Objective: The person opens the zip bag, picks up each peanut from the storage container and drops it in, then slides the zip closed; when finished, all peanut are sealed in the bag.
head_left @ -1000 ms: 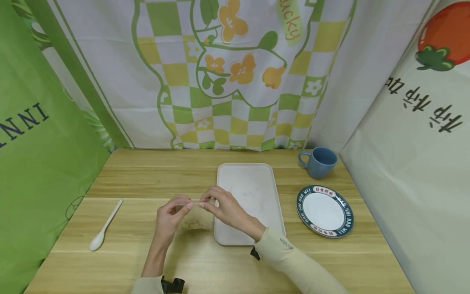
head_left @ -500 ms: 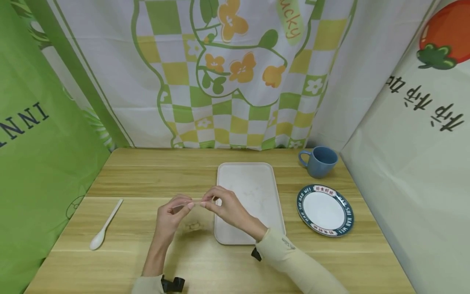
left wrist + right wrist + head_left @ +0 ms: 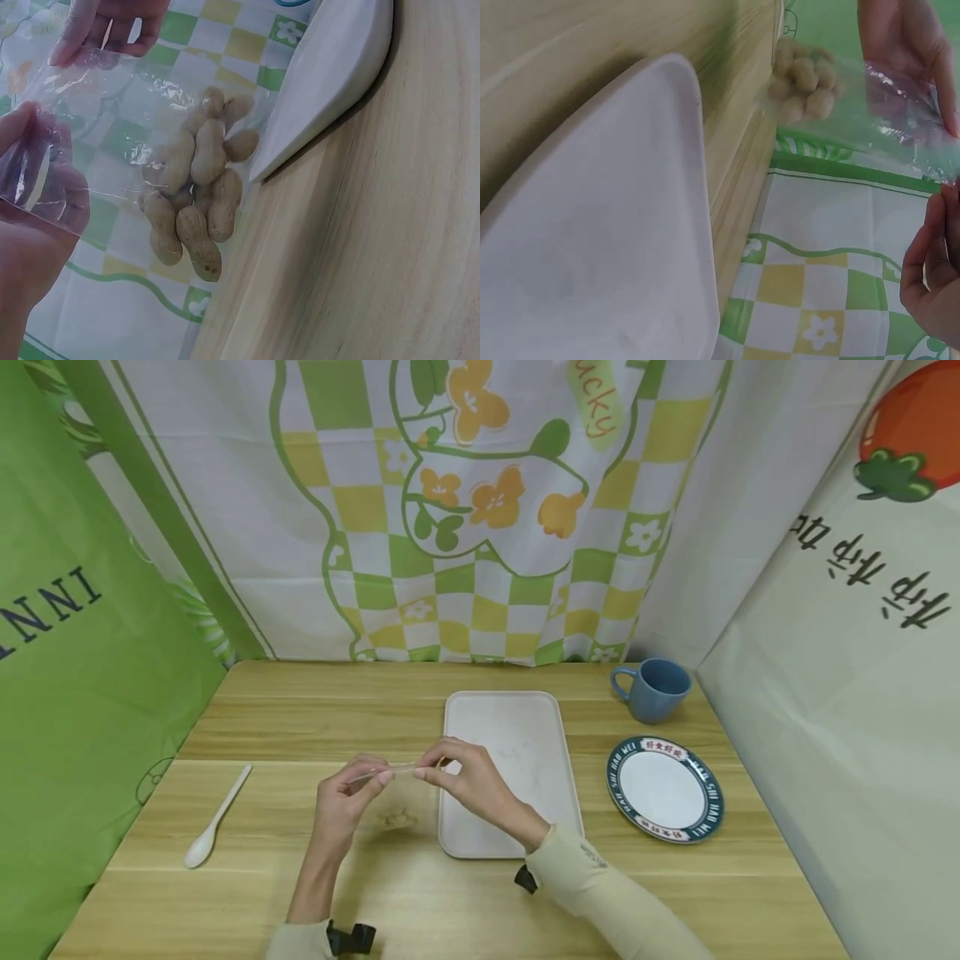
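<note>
A clear plastic bag (image 3: 112,154) with several unshelled peanuts (image 3: 209,154) in its lower end hangs between both hands. My left hand (image 3: 339,810) pinches the left part of its top edge between thumb and fingers. Thumb and fingertips of my right hand (image 3: 474,783) pinch the same edge farther right. A short taut strip of the edge shows between the two thumbs. In the right wrist view, the peanuts (image 3: 804,79) form a bunch at the far end from the hands. From the head, the bag's body barely shows against the wood.
A pale rectangular tray (image 3: 521,752) lies partly under the right forearm. Farther right are a white plate (image 3: 663,792) with a dark patterned rim and a blue mug (image 3: 654,695). At left, a white spoon (image 3: 216,822) lies on the wooden table (image 3: 300,710).
The right hand has shifted slightly right and up, and the left slightly left, so the strip between the thumbs is a little longer. Both keep their pinch on the bag.
</note>
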Demonstrator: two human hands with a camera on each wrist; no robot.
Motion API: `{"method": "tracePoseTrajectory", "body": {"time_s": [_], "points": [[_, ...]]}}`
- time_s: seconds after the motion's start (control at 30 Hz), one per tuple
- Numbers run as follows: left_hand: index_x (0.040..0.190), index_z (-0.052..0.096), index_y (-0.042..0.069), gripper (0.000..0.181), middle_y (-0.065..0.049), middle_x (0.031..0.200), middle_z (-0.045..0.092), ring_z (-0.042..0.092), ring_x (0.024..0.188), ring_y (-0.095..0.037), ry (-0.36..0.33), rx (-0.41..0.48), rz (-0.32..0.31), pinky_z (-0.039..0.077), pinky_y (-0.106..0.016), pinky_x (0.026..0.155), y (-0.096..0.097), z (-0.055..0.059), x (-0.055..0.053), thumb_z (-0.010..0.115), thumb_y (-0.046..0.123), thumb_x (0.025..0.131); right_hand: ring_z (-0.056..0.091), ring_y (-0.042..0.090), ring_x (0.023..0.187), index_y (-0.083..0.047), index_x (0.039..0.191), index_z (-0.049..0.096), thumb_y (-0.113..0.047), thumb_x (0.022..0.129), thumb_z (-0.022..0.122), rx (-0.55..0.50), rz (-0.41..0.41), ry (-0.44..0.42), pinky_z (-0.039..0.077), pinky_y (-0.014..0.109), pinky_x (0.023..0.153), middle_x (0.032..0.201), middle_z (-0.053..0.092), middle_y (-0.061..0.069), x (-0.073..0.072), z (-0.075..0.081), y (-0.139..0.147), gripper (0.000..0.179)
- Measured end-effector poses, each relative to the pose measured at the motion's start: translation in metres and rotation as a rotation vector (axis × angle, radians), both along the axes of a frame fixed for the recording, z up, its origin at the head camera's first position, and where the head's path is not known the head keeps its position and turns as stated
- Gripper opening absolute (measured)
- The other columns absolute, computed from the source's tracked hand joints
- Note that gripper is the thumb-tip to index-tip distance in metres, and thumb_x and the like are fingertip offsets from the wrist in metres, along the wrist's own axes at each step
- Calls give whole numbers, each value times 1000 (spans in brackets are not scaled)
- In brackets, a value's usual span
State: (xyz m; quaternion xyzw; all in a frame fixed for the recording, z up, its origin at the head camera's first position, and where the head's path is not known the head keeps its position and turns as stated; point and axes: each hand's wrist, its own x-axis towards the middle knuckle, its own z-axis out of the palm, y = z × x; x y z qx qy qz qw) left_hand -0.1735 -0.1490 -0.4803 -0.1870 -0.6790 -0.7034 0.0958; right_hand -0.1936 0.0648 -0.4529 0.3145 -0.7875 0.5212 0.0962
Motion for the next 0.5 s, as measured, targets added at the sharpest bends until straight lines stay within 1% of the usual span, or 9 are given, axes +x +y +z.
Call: {"method": "tracePoseTrajectory", "body": {"time_s": [0.1,0.17,0.23,0.33,0.4,0.43,0.5], "points": [[90,69,-3,7,-8,95,66,60,98,-17,-2,19,-12,49,-30,90,1,-1,0,63,-6,88,61,6,77,-12,85,73,-17,85,73,-14,-32,13,51,25,73,84,67,-7,0,0,1,6],[92,69,-3,8,-10,94,65,61,96,-17,-1,25,-27,49,-29,89,2,-1,0,62,-6,89,61,7,75,-11,82,73,-17,84,74,-22,-57,9,51,25,71,81,68,-6,1,1,1,6],[94,69,-5,10,-12,92,65,61,92,-17,11,12,-41,49,-26,83,1,-1,1,59,-5,91,61,8,73,-12,81,73,-18,84,74,-28,-72,-30,51,26,70,80,68,-6,2,2,1,7],[96,67,-9,15,-16,88,64,60,83,-23,10,-30,-41,49,-25,71,-2,2,1,55,-1,95,61,10,71,-13,82,74,-21,85,74,-18,-75,-148,52,27,65,80,69,-6,3,4,1,8],[99,68,-9,20,-17,88,64,59,80,-26,-38,-88,-22,49,-25,67,-4,1,-2,55,6,97,61,11,71,-13,86,74,-23,86,72,34,-85,-217,52,27,63,81,69,-5,0,5,1,10],[101,68,-8,23,-18,90,64,59,79,-26,-80,-119,-8,50,-26,66,-4,0,-5,56,11,97,62,12,72,-13,88,74,-24,88,71,81,-90,-235,51,27,63,83,69,-4,-2,3,2,11],[104,69,-4,27,-15,95,66,61,80,-23,-187,-206,31,50,-27,66,-6,-8,-14,58,20,97,62,14,78,-11,95,74,-24,90,69,217,-120,-219,51,27,66,88,69,-2,-7,-1,3,15]]}}
